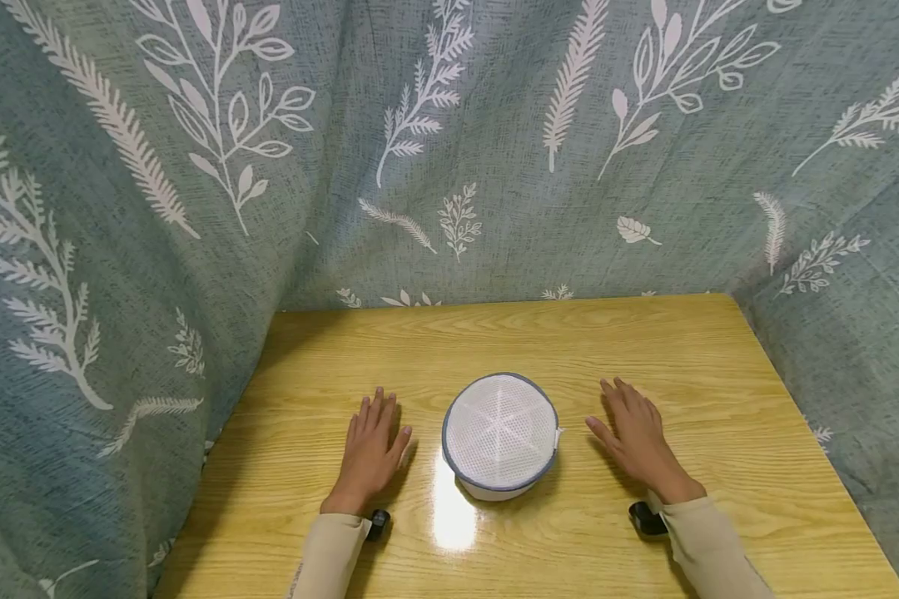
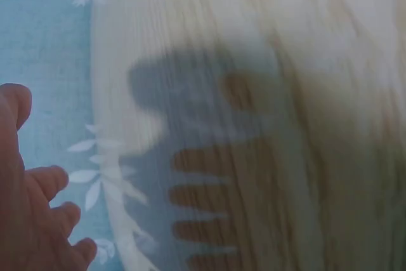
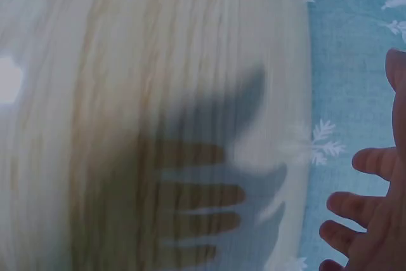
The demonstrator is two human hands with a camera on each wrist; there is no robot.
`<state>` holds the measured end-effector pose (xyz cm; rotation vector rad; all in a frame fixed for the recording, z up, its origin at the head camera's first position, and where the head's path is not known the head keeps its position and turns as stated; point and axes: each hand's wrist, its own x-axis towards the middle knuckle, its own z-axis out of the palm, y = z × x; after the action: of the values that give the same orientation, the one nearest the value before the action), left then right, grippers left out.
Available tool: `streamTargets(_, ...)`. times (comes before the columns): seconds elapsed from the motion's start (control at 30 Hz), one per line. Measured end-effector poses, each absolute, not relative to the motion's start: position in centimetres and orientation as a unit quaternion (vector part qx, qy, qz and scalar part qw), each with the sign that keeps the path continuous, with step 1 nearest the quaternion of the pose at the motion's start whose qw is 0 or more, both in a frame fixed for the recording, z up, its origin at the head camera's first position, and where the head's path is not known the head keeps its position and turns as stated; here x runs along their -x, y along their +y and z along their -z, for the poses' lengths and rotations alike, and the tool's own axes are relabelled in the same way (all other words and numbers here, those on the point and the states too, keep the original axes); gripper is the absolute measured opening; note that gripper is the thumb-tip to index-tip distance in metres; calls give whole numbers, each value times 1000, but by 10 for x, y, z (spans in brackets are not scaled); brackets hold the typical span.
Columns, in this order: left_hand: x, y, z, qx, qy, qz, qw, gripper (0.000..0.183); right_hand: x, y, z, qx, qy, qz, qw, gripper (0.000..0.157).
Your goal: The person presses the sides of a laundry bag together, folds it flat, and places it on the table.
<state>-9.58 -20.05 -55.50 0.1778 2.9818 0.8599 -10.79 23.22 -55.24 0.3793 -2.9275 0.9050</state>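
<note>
A round white mesh bag (image 1: 500,431) with dark blue piping round its top and a small white tag on its right side sits on the table between the hands. To its left is the left hand (image 1: 371,453), palm down with fingers extended and apart from the bag. The right hand (image 1: 637,437) lies on the other side, its fingers spread and holding nothing. In the left wrist view, part of the left hand (image 2: 38,201) appears at the left edge. The right wrist view shows fingers of the right hand (image 3: 374,207) at the right edge.
The wood-grain table (image 1: 539,341) shines with a bright reflection near the bag. A grey-green curtain (image 1: 494,233) with white leaf prints hangs behind the table and at both sides. Dark wrist devices (image 1: 647,519) sit at both sleeve cuffs.
</note>
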Motion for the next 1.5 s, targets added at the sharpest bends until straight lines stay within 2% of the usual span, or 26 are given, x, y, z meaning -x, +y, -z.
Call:
streamTargets(0.47, 97, -183, 550, -95, 931, -351, -13, 61, 104, 211, 540, -151, -924, -346, 61, 58)
streamTargets(0.73, 95, -175, 546, -112, 906, -408, -32, 57, 101, 199, 529, -148, -901, -407, 21, 56)
streamTargets(0.97, 94, -166, 539, -91, 877, -472, 3, 56, 99, 191, 523, -144, -885, -442, 8, 53)
streamTargets(1.5, 88, -142, 521, -32, 767, -639, 50, 37, 94, 173, 515, -123, -844, -522, -19, 45)
